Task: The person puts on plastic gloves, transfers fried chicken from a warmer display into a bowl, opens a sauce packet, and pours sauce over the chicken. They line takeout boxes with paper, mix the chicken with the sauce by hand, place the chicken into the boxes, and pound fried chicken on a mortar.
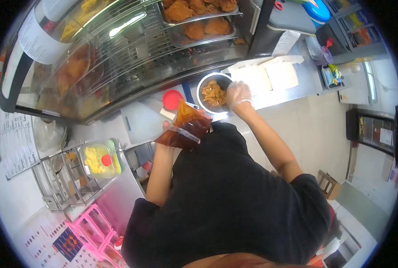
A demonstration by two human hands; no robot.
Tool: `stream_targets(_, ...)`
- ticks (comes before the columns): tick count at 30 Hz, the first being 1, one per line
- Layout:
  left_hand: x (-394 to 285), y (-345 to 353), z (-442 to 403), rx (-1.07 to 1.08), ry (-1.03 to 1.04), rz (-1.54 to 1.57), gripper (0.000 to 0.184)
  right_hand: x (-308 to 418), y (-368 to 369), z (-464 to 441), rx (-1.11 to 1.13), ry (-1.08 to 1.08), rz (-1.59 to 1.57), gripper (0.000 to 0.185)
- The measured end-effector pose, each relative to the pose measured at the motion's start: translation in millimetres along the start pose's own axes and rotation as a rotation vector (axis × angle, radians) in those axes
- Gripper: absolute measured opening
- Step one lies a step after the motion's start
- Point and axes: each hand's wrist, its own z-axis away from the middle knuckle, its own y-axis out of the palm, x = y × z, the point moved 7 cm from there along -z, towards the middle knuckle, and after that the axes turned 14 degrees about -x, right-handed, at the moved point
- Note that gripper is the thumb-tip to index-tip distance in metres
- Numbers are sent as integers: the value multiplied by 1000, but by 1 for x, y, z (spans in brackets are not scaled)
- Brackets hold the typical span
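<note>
Left hand is clamped on a plastic sauce bag mid-frame, gloved right hand is well apart at the bowl of brown chunks upper centre (can't tell if gripping), so imo it's a bowl-handling step and the next move calls for keeping that floppy bag steady.

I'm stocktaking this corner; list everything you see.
Pouch: one, reddish-brown contents, in left hand
Bowl: one, white-rimmed, on the counter
Food pieces: several, brown, in the bowl
Round object: one, red, left of the bowl
Flat items: two or more, pale, right of bowl
Cabinet: one, dark-framed, upper left
Fried pieces: several, orange-brown, inside the cabinet
Container: one, clear, yellow contents, at left
Other small items: uncounted, blurred
Shirt: one, black, lower middle
Left hand: one, partly hidden, holding pouch
Right hand: one, clear-gloved, at the bowl's right edge
</note>
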Motion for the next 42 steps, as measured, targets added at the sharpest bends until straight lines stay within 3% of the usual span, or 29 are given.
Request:
stream_targets(2, 12, -22, -5, -37, 6, 16, 131, -10, -20, 1, 79, 112, -95, 27)
stream_targets(5, 28, -40, -11, -61, 11, 47, 122, -25, -41, 3, 63, 109, -113, 27)
stream_targets(9, 37, -53, -25, -61, 25, 78, 110, -47, -18, 7, 71, 90, -567, 28)
stream_targets(11, 47, -68, -32, -179, -55, 38, 118, -52, -6, 11, 118, 140, -887, 30)
stream_targets(14, 54, -89, -42, -330, -146, 48, 116, -49, 1, 17, 103, 170, -1009, 31)
stream_targets(19, 59, -86, -54, -316, -329, 233, 89, -38, 9, 21, 149, 197, -1084, 30)
stream_targets(22, 48, -68, -60, -369, -401, 86, 79, -37, 13, 19, 153, 212, -1117, 29)
stream_targets(30, 45, -62, -79, -331, -486, 149, 75, -46, 21, 13, 91, 143, -1151, 26)
stream_targets(31, 51, -69, -77, -367, -490, 196, 78, -47, 24, 13, 74, 146, -1156, 26)
stream_targets(34, 52, -61, -84, -458, -437, 23, 62, -50, 26, 14, 22, 171, -1212, 26)
stream_targets(37, 52, -57, -83, -464, -446, 26, 62, -53, 24, 15, 34, 190, -1238, 25)
stream_targets(42, 51, -64, -87, -451, -284, -157, 60, -50, 30, 17, 78, 144, -1174, 23)
